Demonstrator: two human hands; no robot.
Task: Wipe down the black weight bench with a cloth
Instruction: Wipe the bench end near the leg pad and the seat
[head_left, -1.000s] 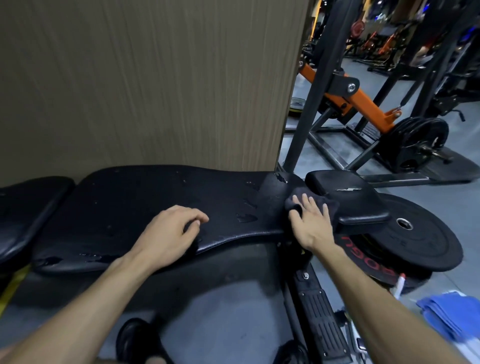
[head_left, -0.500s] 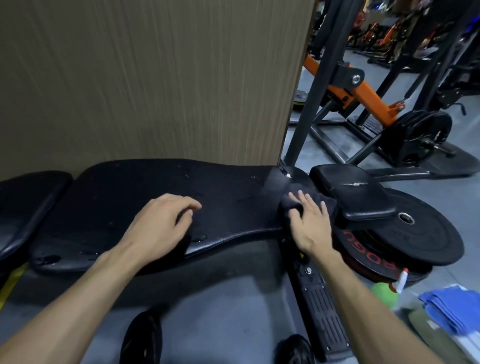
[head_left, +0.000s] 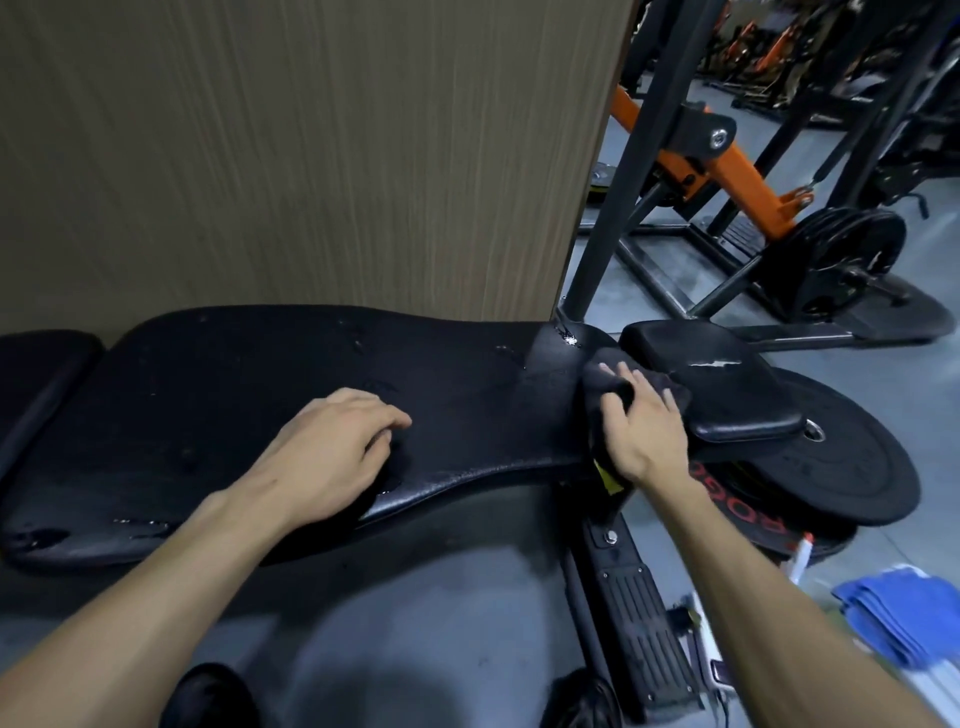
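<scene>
**Right hand presses dark cloth at right end of bench; left hand braces on pad**

Black weight bench (head_left: 249, 405) runs left to right across the frame, its far edge against a wood-grain wall panel (head_left: 311, 156). Pad surface shows wet spots and scuffs, most along the near edge at the left end.

Right hand (head_left: 641, 428) sits at the right end of the bench, palm down on a dark cloth (head_left: 605, 382). Fingers spread over the cloth and partly curled into it, so the hand is pressed and loosely closed on the fabric. The cloth bunches at the narrow neck of the pad and seems to overlap the small separate black pad (head_left: 727, 384) just beside it; dark on dark, so the exact cloth edge is hard to tell.

Left hand (head_left: 332, 457) rests on the middle of the bench near its near edge, fingers curled under, nothing held, knuckles up.

Stacked weight plates (head_left: 841, 467) lie on the floor just past the bench's right end, under the small pad. Black upright post (head_left: 618, 187) rises from the bench's far right corner. Folded blue towels (head_left: 904, 618) lie on the floor at lower right, well apart from the bench. Orange machine arm (head_left: 737, 182) with loaded plates stands behind.
</scene>
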